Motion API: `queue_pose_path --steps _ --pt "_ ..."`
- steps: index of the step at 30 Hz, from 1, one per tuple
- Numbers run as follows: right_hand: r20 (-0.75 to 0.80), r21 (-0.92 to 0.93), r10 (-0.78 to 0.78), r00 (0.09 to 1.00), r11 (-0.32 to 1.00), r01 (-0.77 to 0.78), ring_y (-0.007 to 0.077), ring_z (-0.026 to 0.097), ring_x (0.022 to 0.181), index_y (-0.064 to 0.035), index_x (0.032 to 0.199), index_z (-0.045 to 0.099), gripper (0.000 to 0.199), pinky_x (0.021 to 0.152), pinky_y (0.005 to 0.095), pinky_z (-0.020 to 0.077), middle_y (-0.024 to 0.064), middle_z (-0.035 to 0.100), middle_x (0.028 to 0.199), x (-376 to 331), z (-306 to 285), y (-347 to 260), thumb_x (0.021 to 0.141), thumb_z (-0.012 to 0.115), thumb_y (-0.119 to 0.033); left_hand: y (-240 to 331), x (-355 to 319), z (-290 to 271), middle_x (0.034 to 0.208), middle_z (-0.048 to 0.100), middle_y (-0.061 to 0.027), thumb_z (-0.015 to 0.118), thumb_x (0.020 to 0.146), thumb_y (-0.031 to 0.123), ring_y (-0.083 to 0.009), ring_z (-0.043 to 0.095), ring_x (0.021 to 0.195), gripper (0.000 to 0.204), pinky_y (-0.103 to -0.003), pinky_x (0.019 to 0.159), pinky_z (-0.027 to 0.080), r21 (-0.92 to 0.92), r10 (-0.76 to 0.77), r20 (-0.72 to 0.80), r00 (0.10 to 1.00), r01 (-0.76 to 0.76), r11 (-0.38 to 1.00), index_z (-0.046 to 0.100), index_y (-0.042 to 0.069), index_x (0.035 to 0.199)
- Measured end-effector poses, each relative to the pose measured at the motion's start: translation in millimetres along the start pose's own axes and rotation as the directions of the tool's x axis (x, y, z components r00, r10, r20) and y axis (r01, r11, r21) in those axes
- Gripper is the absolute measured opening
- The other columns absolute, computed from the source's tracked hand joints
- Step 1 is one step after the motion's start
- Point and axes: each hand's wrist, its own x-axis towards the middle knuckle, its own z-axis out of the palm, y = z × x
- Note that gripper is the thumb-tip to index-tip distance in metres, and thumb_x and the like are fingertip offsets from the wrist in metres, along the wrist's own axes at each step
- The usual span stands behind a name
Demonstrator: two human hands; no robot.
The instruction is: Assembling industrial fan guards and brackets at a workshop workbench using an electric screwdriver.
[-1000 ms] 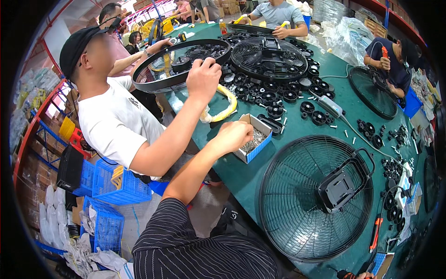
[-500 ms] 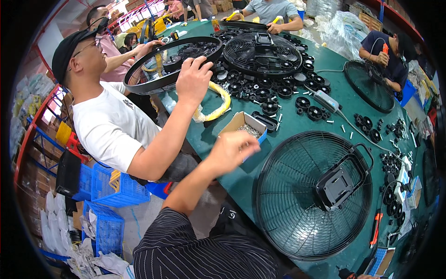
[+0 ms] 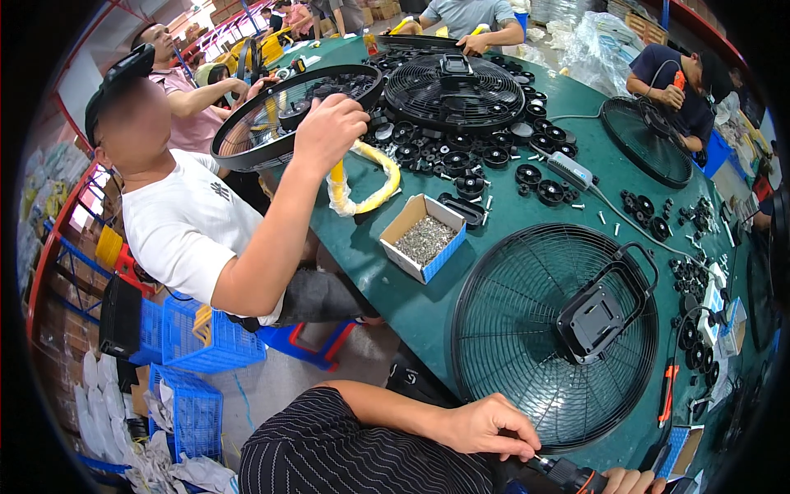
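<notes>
My left hand (image 3: 491,425) is closed in a pinch at the tip of a black and orange power screwdriver (image 3: 566,475), near the lower edge. Between thumb and fingers is a tiny metal piece that looks like a screw. My right hand (image 3: 632,481), partly cut off by the lower edge, is wrapped round the screwdriver's body. Just beyond both hands lies a round black fan grille (image 3: 527,329), with a handle and a square black bracket (image 3: 594,323) facing up. Left of the grille stands an open cardboard box (image 3: 428,272) of small metal screws (image 3: 429,239).
A co-worker in white (image 3: 181,222) at left holds another grille (image 3: 247,136). Others work across the green table (image 3: 374,284). Black knobs (image 3: 469,185), loose screws, a cable (image 3: 634,216), a yellow-wrapped handle (image 3: 387,191) and an orange-handled cutter (image 3: 668,393) lie about.
My left hand has moved from above the screw box down and right to the screwdriver tip. My right hand and the screwdriver have come further into view.
</notes>
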Motion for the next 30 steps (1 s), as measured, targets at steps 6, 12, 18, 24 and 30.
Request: queue_pose_path --steps 6,12,18,24,30 --pt "-0.076 0.046 -0.151 0.986 0.987 0.154 0.0134 0.049 0.063 -0.0016 0.125 0.053 0.042 0.061 0.0272 0.0404 0.0022 0.049 0.077 -3 2 2 0.09 0.066 -0.022 -3 1 -2 0.088 0.074 -0.0123 0.067 0.093 0.005 -0.0134 0.068 0.061 0.015 -0.024 0.052 0.053 -0.014 -0.012 0.024 1.0 0.013 1.0 0.07 -0.004 0.105" --pt "-0.154 0.005 -0.161 0.975 0.987 0.163 0.0158 0.049 0.058 -0.0018 0.128 0.05 0.042 0.053 0.0301 0.0433 0.0067 0.054 0.078 -16 -14 1 0.09 0.061 -0.017 -8 0 2 0.088 0.074 -0.013 0.067 0.093 0.006 -0.0139 0.069 0.061 0.015 -0.023 0.051 0.053 -0.08 -0.041 0.022 0.999 0.042 0.996 0.069 -0.005 0.104" --pt "-0.064 -0.046 -0.133 0.989 0.99 0.13 0.0159 0.049 0.06 -0.0011 0.127 0.05 0.043 0.058 0.0295 0.0423 0.0068 0.054 0.078 -13 -12 -4 0.09 0.062 -0.02 -9 -6 12 0.09 0.073 -0.0143 0.065 0.095 0.006 -0.0149 0.07 0.063 0.015 -0.022 0.047 0.05 -0.406 -0.288 -0.018 0.957 0.257 0.877 0.068 -0.003 0.106" --pt "0.107 -0.1 -0.1 0.989 0.989 0.111 0.0161 0.05 0.061 -0.0012 0.128 0.05 0.044 0.06 0.0296 0.0418 0.0069 0.054 0.078 -2 -7 -7 0.09 0.061 -0.02 -6 -3 13 0.098 0.072 -0.016 0.061 0.097 0.009 -0.017 0.071 0.071 0.021 -0.023 0.048 0.052 -0.557 -0.542 0.09 0.835 0.494 0.668 0.064 -0.004 0.114" --pt "-0.041 -0.143 -0.156 0.987 0.978 0.149 0.0188 0.055 0.062 -0.0042 0.132 0.048 0.048 0.06 0.0315 0.0469 0.0083 0.056 0.079 -14 -15 -7 0.089 0.063 -0.021 -6 -7 10 0.11 0.07 -0.0175 0.054 0.1 0.008 -0.0197 0.072 0.088 0.03 -0.025 0.06 0.057 -0.584 -0.41 0.132 0.903 0.404 0.704 0.058 -0.003 0.128"
